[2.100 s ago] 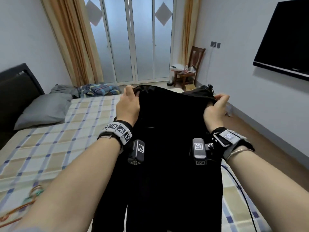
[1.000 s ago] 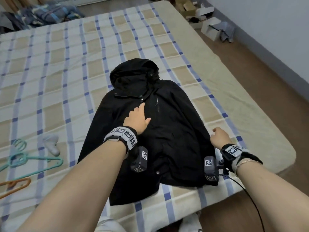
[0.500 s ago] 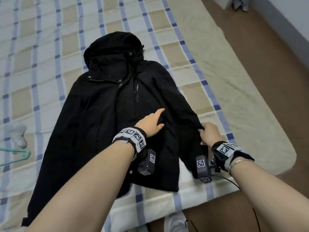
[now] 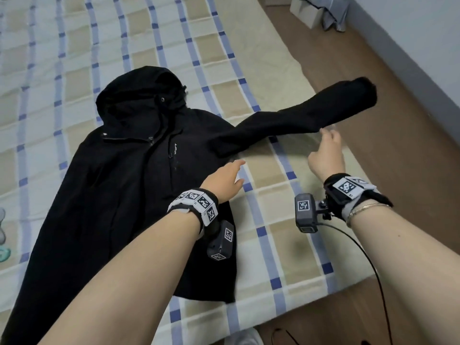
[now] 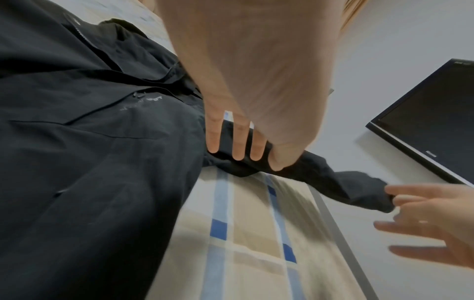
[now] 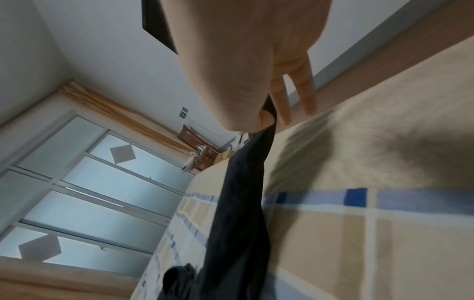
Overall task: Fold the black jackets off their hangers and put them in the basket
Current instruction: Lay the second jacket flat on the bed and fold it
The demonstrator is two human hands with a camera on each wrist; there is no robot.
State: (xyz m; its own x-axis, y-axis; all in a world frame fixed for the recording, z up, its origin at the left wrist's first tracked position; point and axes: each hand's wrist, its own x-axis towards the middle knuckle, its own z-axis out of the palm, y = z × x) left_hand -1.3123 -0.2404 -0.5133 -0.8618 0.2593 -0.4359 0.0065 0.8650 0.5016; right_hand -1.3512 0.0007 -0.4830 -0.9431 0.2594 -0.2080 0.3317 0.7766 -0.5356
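The head view looks steeply down from above the bed [image 4: 261,70]. Each wrist view sits low and close under its palm, looking along the fingers [image 5: 212,140]. All three share the black sleeve [image 4: 286,120].

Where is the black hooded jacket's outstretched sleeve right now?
In the head view, the sleeve stretches from the black hooded jacket toward the right edge of the checked bedspread, just beyond the right hand.
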